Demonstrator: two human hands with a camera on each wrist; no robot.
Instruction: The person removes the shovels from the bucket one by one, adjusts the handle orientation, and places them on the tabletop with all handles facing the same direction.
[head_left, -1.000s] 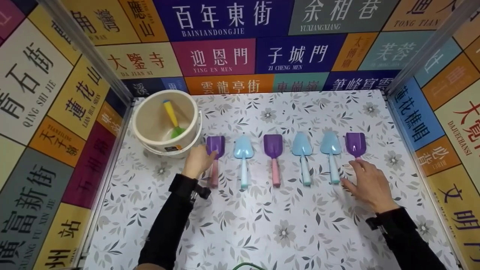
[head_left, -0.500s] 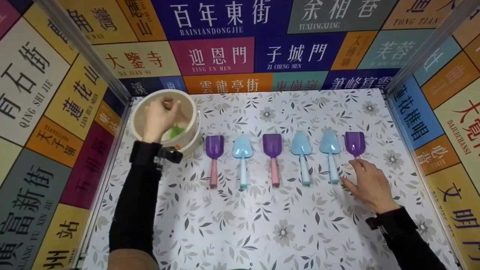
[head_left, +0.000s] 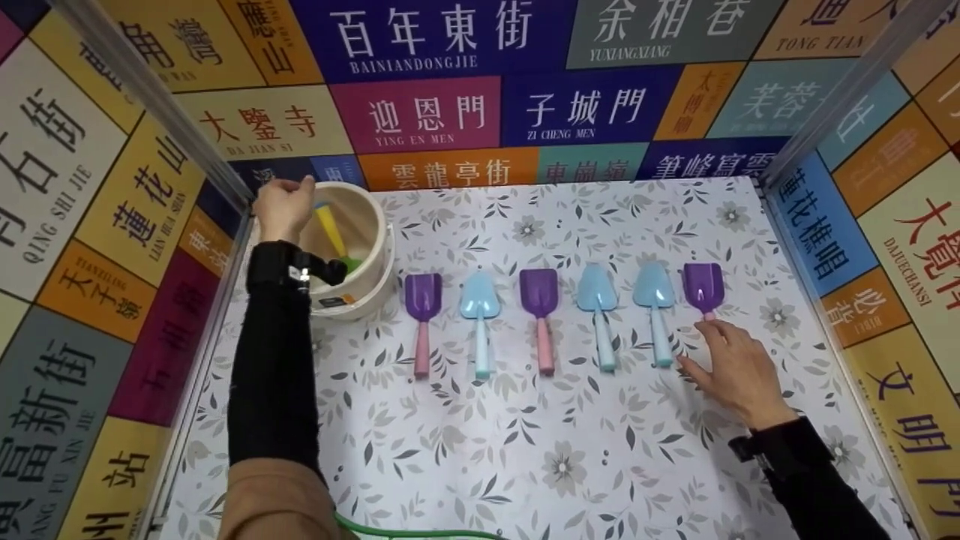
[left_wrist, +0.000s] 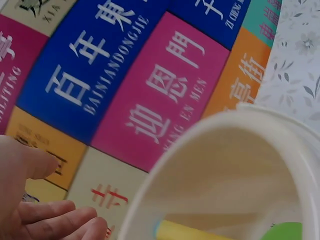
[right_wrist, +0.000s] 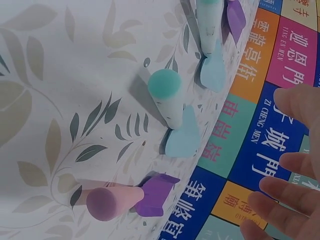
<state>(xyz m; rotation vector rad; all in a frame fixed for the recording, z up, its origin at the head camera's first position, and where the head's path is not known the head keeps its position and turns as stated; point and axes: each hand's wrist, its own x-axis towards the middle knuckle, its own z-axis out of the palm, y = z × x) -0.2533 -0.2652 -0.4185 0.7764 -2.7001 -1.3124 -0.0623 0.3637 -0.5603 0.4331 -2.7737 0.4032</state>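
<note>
In the head view, my left hand (head_left: 281, 206) is at the left rim of a cream bucket (head_left: 385, 229). The left wrist view shows its fingers (left_wrist: 55, 220) loosely extended beside the bucket's wall, holding nothing. A toy shovel (head_left: 330, 229) with a yellow handle and green blade leans inside the bucket. My right hand (head_left: 739, 375) hovers by the pink handle of the rightmost purple shovel (head_left: 703, 285). Its fingers (right_wrist: 280, 195) are spread and relaxed in the right wrist view, apart from the shovel (right_wrist: 157, 195).
To the left of that shovel, in one row, lie a purple shovel (head_left: 422, 296), a light blue one (head_left: 480, 296), another purple one (head_left: 538, 292) and two more light blue ones (head_left: 597, 289). Printed panels (head_left: 420, 112) wall in the flower-patterned table (head_left: 480, 450). A green cord (head_left: 420, 534) shows at the front.
My left hand has gone from beside the leftmost purple shovel into the bucket, then out to its left rim. The right hand and the row of shovels have stayed put.
</note>
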